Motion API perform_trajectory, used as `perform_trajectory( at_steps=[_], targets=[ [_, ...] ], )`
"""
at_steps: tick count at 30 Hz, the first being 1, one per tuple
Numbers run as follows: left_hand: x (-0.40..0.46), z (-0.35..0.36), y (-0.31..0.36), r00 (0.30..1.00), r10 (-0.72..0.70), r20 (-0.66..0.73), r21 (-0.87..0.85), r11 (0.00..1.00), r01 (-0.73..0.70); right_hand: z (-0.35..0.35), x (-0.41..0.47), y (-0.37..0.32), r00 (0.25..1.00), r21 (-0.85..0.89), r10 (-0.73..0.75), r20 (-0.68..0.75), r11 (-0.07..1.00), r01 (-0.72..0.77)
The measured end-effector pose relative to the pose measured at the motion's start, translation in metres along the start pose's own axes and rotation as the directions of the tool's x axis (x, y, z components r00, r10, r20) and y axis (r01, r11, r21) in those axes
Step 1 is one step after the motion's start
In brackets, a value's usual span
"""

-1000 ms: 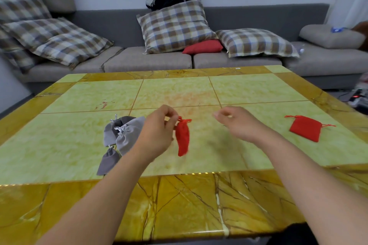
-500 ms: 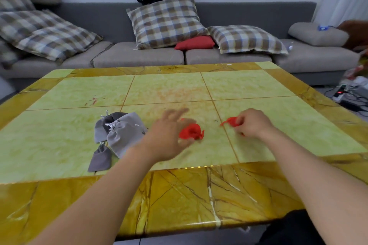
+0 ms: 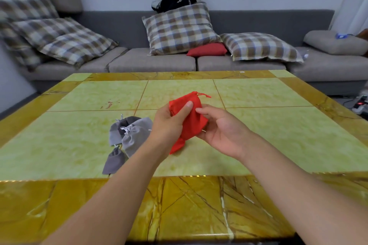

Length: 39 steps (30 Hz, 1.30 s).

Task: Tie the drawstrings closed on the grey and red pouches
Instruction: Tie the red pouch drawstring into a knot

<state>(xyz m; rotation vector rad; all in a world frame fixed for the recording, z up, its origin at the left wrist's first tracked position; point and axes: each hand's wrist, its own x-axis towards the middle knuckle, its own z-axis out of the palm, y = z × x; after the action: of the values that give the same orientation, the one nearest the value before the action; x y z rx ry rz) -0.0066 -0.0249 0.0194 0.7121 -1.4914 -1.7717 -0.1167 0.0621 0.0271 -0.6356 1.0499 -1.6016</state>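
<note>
Now a red pouch [image 3: 191, 119] has been lifted off the table [image 3: 258, 135], pinched by the left hand [image 3: 169, 125] and cradled by the right hand [image 3: 223, 133]; its drawstring [image 3: 203, 95] is untied. Grey pouches [image 3: 127, 135] lie near-left, done.

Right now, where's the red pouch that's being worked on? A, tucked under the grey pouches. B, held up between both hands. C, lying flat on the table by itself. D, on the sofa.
B: the red pouch is lifted off the table, with the left hand gripping its upper edge and the right hand cupping its other side, to the right of the grey pouches.
</note>
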Motion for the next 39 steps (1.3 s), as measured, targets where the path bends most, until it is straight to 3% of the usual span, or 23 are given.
perform_trajectory(
  at_steps=[2,4,8,12,14,16,19,27,32,35,39],
  targets=[
    [0.0,-0.004,-0.002,0.99,0.107,-0.096,0.075,0.992,-0.1,0.003,0.0,-0.003,0.999,-0.186,-0.032,-0.027,0.982,0.026],
    [0.002,-0.009,-0.003,0.985,0.152,-0.076,0.161,0.977,-0.139,0.005,0.001,-0.004,0.991,-0.299,-0.093,-0.096,0.952,0.06],
    [-0.001,-0.015,0.005,0.977,0.211,0.043,0.262,0.941,-0.214,0.011,0.001,0.0,0.953,-0.332,-0.189,-0.238,0.938,0.104],
    [-0.004,-0.018,0.007,0.979,0.163,0.121,0.304,0.933,-0.193,0.013,0.005,0.002,0.934,-0.213,-0.156,-0.32,0.973,0.09],
    [-0.006,-0.019,0.006,0.988,0.092,0.125,0.247,0.961,-0.121,0.014,0.005,0.001,0.935,-0.091,-0.129,-0.331,0.99,0.105],
    [-0.004,-0.018,0.006,0.997,0.007,0.077,0.043,0.999,-0.01,0.013,0.004,-0.001,0.933,0.008,-0.137,-0.334,0.989,0.148],
    [0.002,-0.018,0.008,0.999,-0.05,0.014,-0.141,0.989,0.051,0.011,0.004,-0.003,0.938,0.0,-0.185,-0.294,0.981,0.193],
    [-0.002,-0.006,0.008,0.994,-0.099,-0.046,-0.144,0.985,0.092,0.014,0.003,0.005,0.928,-0.225,-0.235,-0.289,0.959,0.173],
    [-0.004,-0.007,0.009,0.995,-0.054,-0.088,-0.148,0.988,0.041,0.006,0.006,0.002,0.915,-0.38,-0.241,-0.324,0.919,0.108],
    [-0.001,-0.007,0.013,0.984,-0.134,-0.114,-0.233,0.967,0.104,0.005,0.005,0.001,0.931,-0.284,-0.176,-0.319,0.955,0.083],
    [0.006,-0.017,0.015,0.964,-0.262,-0.051,-0.569,0.801,0.187,0.004,0.005,-0.009,0.964,0.143,-0.09,-0.251,0.981,0.129]
  ],
)
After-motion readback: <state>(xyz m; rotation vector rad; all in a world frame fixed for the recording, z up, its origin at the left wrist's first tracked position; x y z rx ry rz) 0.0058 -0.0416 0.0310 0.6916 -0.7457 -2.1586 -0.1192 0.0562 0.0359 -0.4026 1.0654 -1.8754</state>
